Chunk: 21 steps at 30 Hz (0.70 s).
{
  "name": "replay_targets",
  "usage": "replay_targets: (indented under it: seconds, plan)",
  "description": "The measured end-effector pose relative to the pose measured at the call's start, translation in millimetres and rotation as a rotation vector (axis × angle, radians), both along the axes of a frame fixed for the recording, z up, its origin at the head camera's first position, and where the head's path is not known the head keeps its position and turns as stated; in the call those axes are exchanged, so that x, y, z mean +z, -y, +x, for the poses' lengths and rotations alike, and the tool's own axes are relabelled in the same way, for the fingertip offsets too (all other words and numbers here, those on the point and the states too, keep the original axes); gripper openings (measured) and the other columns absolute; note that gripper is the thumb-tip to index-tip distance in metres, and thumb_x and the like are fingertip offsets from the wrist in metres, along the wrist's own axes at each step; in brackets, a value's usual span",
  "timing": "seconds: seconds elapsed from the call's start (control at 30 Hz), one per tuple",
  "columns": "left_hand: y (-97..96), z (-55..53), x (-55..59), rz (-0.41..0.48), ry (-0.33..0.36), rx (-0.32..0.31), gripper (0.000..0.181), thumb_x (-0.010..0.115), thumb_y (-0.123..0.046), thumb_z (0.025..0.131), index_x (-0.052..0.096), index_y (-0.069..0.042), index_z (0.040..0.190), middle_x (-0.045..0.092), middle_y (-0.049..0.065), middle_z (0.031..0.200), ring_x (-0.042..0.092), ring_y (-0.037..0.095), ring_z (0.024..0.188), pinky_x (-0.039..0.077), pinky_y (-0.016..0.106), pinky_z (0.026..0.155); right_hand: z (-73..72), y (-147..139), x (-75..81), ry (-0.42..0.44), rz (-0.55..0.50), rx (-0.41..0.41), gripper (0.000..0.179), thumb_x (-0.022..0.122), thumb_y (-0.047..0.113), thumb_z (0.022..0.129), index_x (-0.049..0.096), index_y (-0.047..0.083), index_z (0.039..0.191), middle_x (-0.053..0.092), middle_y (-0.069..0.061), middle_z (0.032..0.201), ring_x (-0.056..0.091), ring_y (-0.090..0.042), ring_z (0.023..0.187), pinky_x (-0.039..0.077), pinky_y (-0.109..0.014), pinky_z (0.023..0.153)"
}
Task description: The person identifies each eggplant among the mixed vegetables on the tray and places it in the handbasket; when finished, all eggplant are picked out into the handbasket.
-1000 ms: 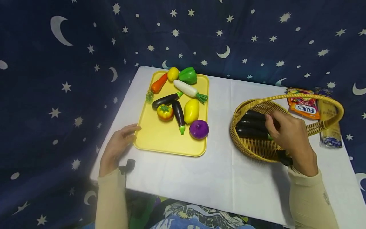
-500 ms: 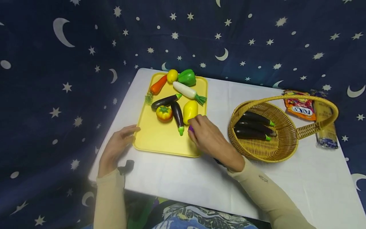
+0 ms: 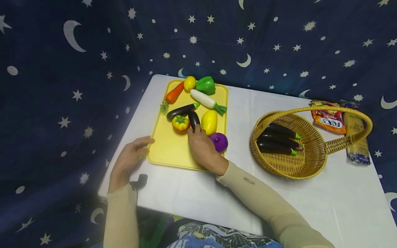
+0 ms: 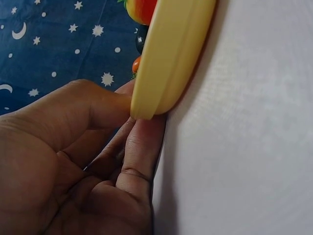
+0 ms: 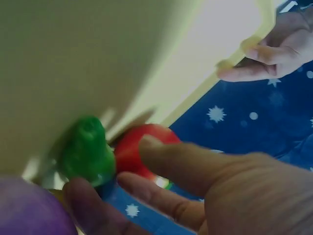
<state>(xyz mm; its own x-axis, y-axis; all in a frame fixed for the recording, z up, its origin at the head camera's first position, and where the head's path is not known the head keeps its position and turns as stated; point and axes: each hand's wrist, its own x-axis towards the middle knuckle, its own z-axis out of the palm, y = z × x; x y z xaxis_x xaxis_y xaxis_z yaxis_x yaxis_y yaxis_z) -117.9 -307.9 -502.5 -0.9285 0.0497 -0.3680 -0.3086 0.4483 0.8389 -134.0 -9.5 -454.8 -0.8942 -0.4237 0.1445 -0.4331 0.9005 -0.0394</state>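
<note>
In the head view my left hand (image 3: 128, 160) holds the yellow tray (image 3: 167, 151) by its left edge. The left wrist view shows the tray rim (image 4: 159, 83) between thumb and fingers. My right hand (image 3: 203, 146) reaches over the tray onto a dark eggplant (image 3: 194, 119), covering its stem end. In the right wrist view the green eggplant stem (image 5: 88, 152) lies by my parted thumb and fingers, with a gap showing. A red-yellow tomato (image 3: 181, 124) and another eggplant (image 3: 181, 112) lie left of it; a yellow mango-shaped fruit (image 3: 209, 123) and a purple round vegetable (image 3: 219, 142) lie right.
A wicker basket (image 3: 310, 168) with a tall handle stands right of the tray, holding several eggplants (image 3: 276, 148). Snack packets (image 3: 328, 120) lie behind it. At the tray's back are a carrot (image 3: 175, 93), lemon (image 3: 190, 83), green pepper (image 3: 205, 85) and white radish (image 3: 203, 99).
My right hand has left the basket, moved left past the purple vegetable and come onto the eggplant in the tray. The left hand stays at the tray edge.
</note>
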Motion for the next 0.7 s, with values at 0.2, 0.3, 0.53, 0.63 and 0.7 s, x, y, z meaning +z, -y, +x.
replay_targets:
  seconds: [0.2,0.3,0.53,0.63,0.7]
  plan:
    - [-3.5,-1.8,-2.1,0.001,-0.028,-0.021,0.046,0.071,-0.012,0.098,0.067,-0.016,0.144,0.048,0.004,0.169,0.030,0.033,0.165,0.020,0.063,0.135,-1.4,-2.8,-13.2,-0.083,-0.044,-0.067,0.021,0.053,-0.005,0.104,0.061,0.001,0.123,0.058,-0.022,0.104,0.065,-0.031,0.074,0.063,-0.033,0.055]
    - [-4.6,-2.0,-1.4,-0.010,-0.024,-0.022,0.046,0.071,-0.013,0.098,0.067,-0.016,0.143,0.047,0.004,0.169,0.029,0.034,0.165,0.019,0.063,0.135,-1.6,-4.3,-15.4,-0.086,-0.064,-0.064,0.020,0.050,-0.004,0.105,0.059,0.001,0.123,0.056,-0.022,0.105,0.064,-0.032,0.073,0.063,-0.034,0.055]
    - [-3.2,-1.1,1.2,-0.007,-0.023,-0.022,0.045,0.069,-0.013,0.099,0.067,-0.016,0.144,0.047,0.004,0.169,0.029,0.034,0.165,0.019,0.062,0.135,1.9,-8.6,-3.6,-0.060,-0.064,-0.031,0.015,0.049,-0.006,0.105,0.054,0.001,0.118,0.056,-0.021,0.104,0.063,-0.033,0.075,0.062,-0.033,0.059]
    - [-1.4,0.1,2.1,-0.001,-0.020,-0.021,0.045,0.069,-0.013,0.099,0.067,-0.015,0.144,0.047,0.004,0.169,0.028,0.033,0.165,0.020,0.062,0.135,5.5,-12.9,7.8,-0.064,-0.066,-0.002,0.016,0.051,-0.006,0.103,0.054,0.001,0.118,0.058,-0.021,0.103,0.060,-0.032,0.076,0.059,-0.033,0.061]
    - [-0.1,0.5,1.9,-0.003,-0.011,-0.017,0.045,0.070,-0.014,0.099,0.067,-0.016,0.144,0.047,0.003,0.169,0.028,0.033,0.165,0.019,0.062,0.136,6.9,-17.1,15.6,-0.078,-0.092,0.009,0.018,0.052,-0.007,0.102,0.055,0.001,0.118,0.059,-0.021,0.104,0.058,-0.032,0.078,0.057,-0.035,0.064]
